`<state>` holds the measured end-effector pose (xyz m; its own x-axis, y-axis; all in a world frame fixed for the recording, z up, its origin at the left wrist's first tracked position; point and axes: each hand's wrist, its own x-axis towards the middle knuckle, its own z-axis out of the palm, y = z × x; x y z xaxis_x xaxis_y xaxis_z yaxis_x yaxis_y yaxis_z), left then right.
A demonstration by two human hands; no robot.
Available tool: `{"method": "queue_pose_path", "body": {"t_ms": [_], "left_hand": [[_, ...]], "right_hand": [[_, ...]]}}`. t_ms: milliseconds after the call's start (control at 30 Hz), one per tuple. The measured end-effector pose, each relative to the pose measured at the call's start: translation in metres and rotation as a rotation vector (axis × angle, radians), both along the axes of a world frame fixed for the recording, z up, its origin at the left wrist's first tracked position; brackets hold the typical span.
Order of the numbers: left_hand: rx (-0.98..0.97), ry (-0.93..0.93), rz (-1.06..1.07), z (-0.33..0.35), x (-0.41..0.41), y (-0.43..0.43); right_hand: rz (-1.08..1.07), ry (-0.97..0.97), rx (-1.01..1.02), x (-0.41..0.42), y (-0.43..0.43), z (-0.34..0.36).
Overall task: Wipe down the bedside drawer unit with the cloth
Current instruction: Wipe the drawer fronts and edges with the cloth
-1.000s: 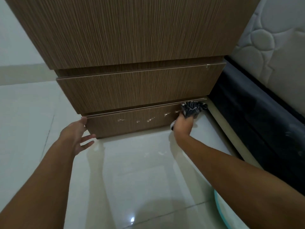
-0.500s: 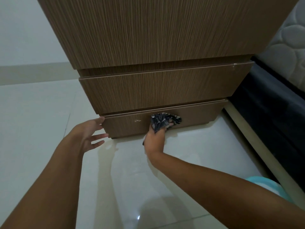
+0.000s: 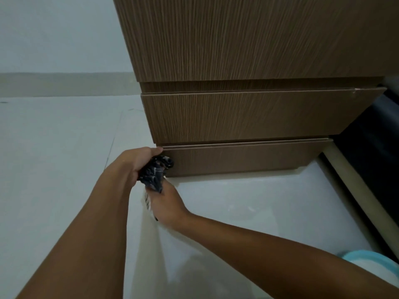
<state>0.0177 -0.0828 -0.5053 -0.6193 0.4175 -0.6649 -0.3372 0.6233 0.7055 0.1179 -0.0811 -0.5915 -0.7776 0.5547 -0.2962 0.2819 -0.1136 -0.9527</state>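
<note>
You had both hands together, left hand (image 3: 138, 162) and right hand (image 3: 166, 203) clamped on the cloth (image 3: 155, 173) against the drawer unit (image 3: 248, 117); soft, light, best gripped bunched.

Matt wood-grain drawer unit (image 3: 248, 117), crumpled dark cloth (image 3: 154, 174), glossy tiled floor (image 3: 248, 203)

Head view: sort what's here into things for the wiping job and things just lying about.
For the job:
- drawer unit
- cloth, bunched at the unit's bottom left corner
- left hand and right hand, both on the cloth

Just there:
- teal tub
- bed base
- floor
</note>
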Motion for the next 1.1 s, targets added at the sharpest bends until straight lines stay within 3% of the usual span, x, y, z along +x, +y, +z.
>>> {"method": "queue_pose_path", "body": {"t_ms": [200,400,600,867,1100], "left_hand": [[0.074,0.118,-0.075,-0.004,-0.011,-0.001],[0.097,0.12,-0.045,-0.004,-0.008,0.0],[0.072,0.132,-0.012,-0.002,0.002,-0.001],[0.064,0.128,-0.063,-0.005,-0.007,-0.007],[0.009,0.11,-0.007,-0.017,-0.021,-0.037]], "right_hand": [[-0.059,-0.078,-0.321,0.026,0.009,-0.011],[-0.459,-0.148,-0.624,0.034,0.007,-0.01],[-0.515,-0.154,-0.57,-0.002,0.032,-0.001],[-0.252,-0.049,-0.551,-0.008,0.024,0.02],[-0.023,0.034,-0.318,0.009,0.031,0.055]]}}
